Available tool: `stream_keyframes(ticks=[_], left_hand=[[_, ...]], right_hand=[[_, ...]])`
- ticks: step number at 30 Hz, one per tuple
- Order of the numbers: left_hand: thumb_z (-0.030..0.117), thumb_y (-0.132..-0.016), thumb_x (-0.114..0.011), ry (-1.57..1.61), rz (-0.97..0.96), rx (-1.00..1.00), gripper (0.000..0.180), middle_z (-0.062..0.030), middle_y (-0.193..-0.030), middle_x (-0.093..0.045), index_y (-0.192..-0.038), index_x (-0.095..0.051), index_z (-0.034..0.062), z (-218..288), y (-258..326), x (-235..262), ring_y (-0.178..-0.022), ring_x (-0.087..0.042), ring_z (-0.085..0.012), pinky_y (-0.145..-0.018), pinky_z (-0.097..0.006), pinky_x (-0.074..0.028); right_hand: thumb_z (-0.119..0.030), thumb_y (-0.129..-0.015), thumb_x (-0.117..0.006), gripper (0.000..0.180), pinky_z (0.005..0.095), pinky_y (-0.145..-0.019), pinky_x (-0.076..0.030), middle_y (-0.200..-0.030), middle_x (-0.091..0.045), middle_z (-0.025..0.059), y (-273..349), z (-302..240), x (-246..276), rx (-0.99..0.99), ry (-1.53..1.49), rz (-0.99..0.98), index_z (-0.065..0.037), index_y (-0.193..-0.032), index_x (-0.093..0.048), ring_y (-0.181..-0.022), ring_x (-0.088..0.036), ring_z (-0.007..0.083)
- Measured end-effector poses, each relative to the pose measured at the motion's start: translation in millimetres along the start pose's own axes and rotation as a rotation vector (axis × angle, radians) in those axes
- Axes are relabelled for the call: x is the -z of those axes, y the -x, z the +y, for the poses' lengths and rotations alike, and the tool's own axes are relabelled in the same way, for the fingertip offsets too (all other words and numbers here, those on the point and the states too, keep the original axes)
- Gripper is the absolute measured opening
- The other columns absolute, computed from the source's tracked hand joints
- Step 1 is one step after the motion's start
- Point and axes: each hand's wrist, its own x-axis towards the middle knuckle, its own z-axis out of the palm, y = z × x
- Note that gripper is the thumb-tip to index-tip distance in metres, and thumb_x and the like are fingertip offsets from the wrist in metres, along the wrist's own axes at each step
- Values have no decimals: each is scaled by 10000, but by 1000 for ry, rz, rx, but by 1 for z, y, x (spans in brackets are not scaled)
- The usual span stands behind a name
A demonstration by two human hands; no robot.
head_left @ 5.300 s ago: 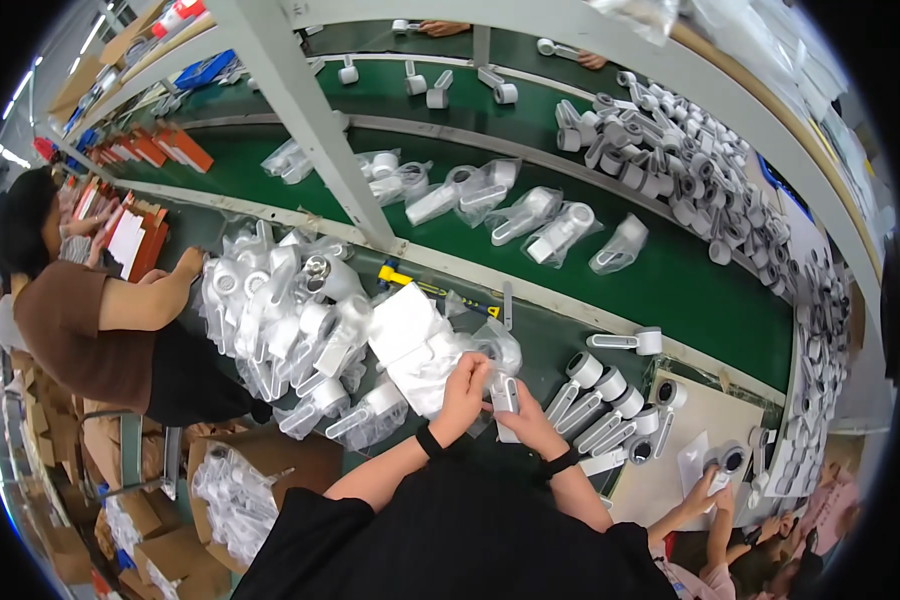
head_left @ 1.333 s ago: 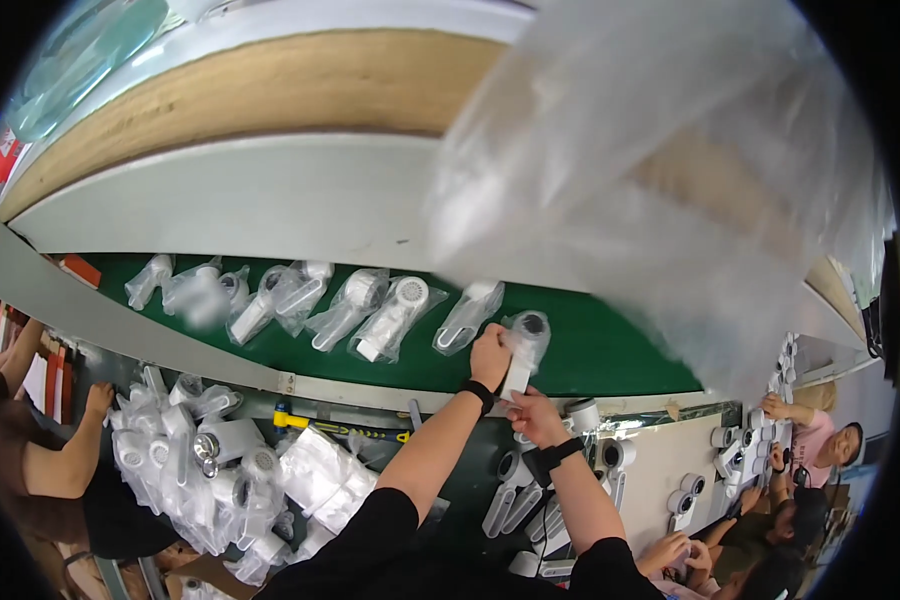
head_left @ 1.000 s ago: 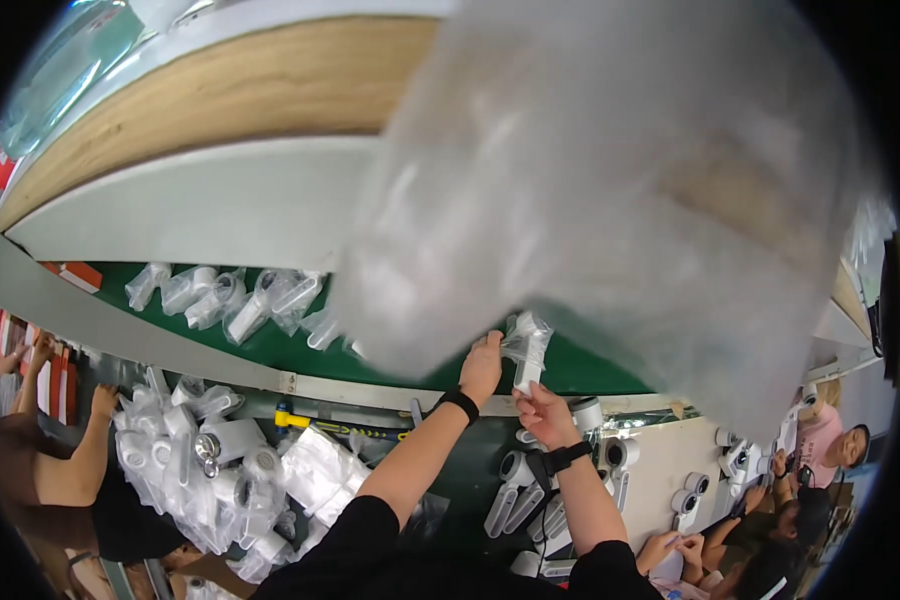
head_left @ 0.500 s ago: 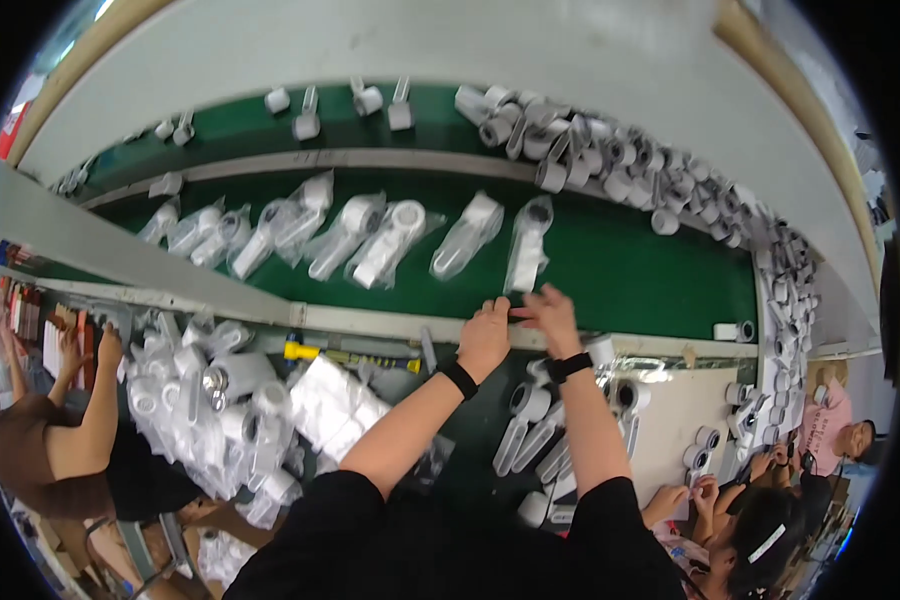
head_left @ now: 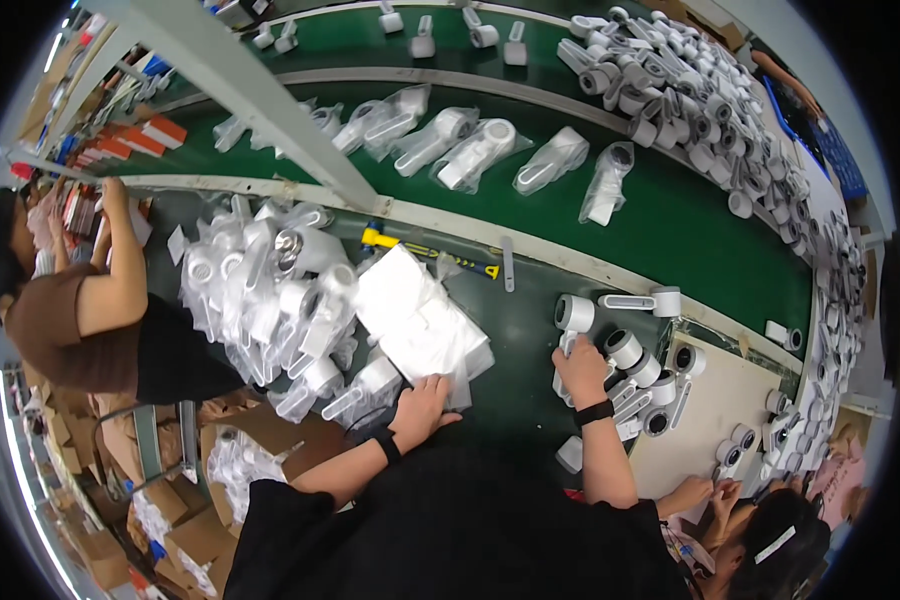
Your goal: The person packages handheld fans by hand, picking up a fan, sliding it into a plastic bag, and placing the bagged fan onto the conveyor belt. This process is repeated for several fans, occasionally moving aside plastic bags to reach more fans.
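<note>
My left hand (head_left: 420,412) rests its fingertips on the lower edge of a stack of clear plastic bags (head_left: 410,300), the thumb stretched out to the side. Farther right, my right hand (head_left: 582,372) is closed round the handle of a white handheld device with a round, drum-shaped head (head_left: 574,313). Several similar devices (head_left: 624,349) with dark-ringed ends lie in a cluster just right of that hand. Left of the bags, a big heap of devices wrapped in clear plastic (head_left: 260,290) covers the bench.
A yellow and black tool (head_left: 430,250) lies behind the bags. Beyond the bench ledge, bagged devices (head_left: 480,152) sit on a green belt (head_left: 690,240). A grey post (head_left: 270,100) rises at left. Co-workers sit at left (head_left: 80,300) and lower right (head_left: 760,540).
My hands have come back from the belt edge and moved apart, the left to the bags and the right to a device. The view has shifted left and down.
</note>
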Motion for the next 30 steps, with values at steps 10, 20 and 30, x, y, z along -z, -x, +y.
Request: stream_keyframes(ticks=[10,20,30], left_hand=[[197,-836,-579,326,261,238,172,-158,-828,-621,-919,-679,84,-4,6,-28,-726,-612,-340,-657,-434,-497],[222,-761,-738,561,302,410,248,-125,-706,-628,-767,-628,-1,-15,7,-12,-600,-573,-252,-592,-293,-472],[147,-913,-601,1970,474,539,100,27,-770,-589,-943,-570,57,-23,-10,-25,-674,-530,-53,-605,-203,-411]], right_hand=[[-67,-868,-544,253,267,-728,-502,-1022,-675,137,69,-51,2,-64,-1460,-597,17,-1106,-561,-889,-643,164],[-145,-833,-624,199,253,-599,-496,-810,-657,41,61,-83,-55,-126,-1336,-704,-29,-995,-632,-674,-622,113],[-153,-791,-615,305,366,-748,-475,-913,-596,134,75,-65,-41,471,-764,-203,-10,-1052,-549,-846,-603,304]])
